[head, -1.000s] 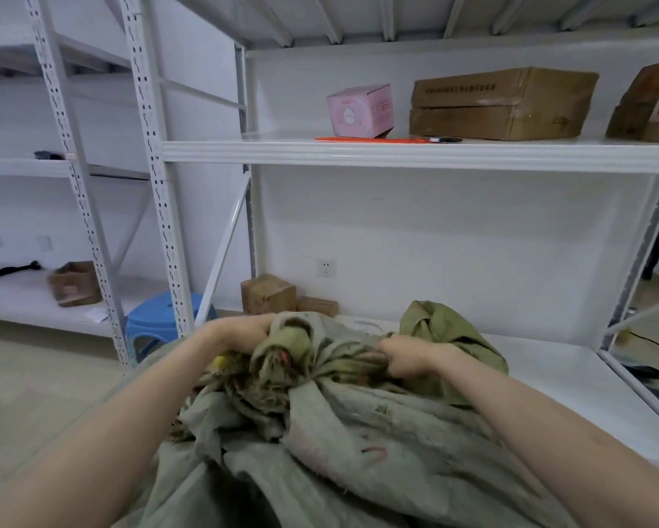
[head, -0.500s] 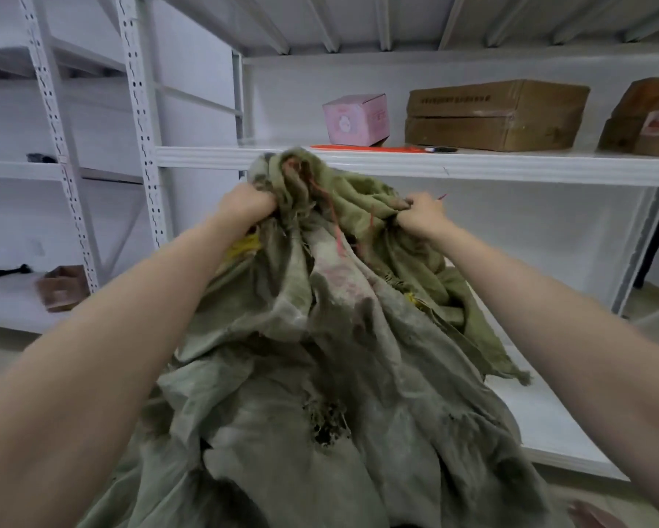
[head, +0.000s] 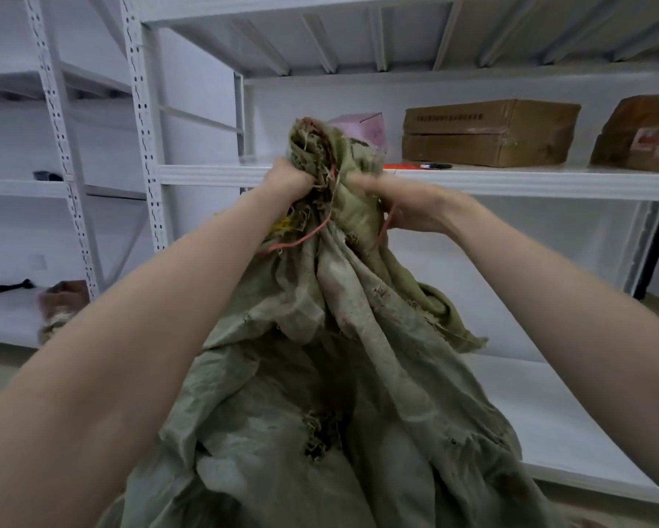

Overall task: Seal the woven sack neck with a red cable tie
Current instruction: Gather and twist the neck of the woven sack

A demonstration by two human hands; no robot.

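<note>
A worn green woven sack point(head: 343, 337) hangs in front of me, with frayed holes in its cloth. Its neck point(head: 331, 173) is bunched together and held up at shelf height. My left hand point(head: 288, 182) grips the neck from the left. My right hand point(head: 408, 207) grips it from the right, close to the left one. Thin red strands point(head: 312, 232) dangle from the neck between my hands. A long red cable tie point(head: 400, 166) lies on the middle shelf behind the sack, beside a dark pen-like object point(head: 436, 166).
White metal shelving point(head: 510, 182) stands straight ahead, with a pink box point(head: 362, 127) and brown cartons point(head: 488, 133) on the middle shelf. A lower white shelf point(head: 541, 413) sits to the right. A second rack point(head: 57, 146) stands at the left with a small carton point(head: 63, 299).
Both hands lifted the sack's neck from waist height up to shelf height. They have come closer together, bunching the neck tighter.
</note>
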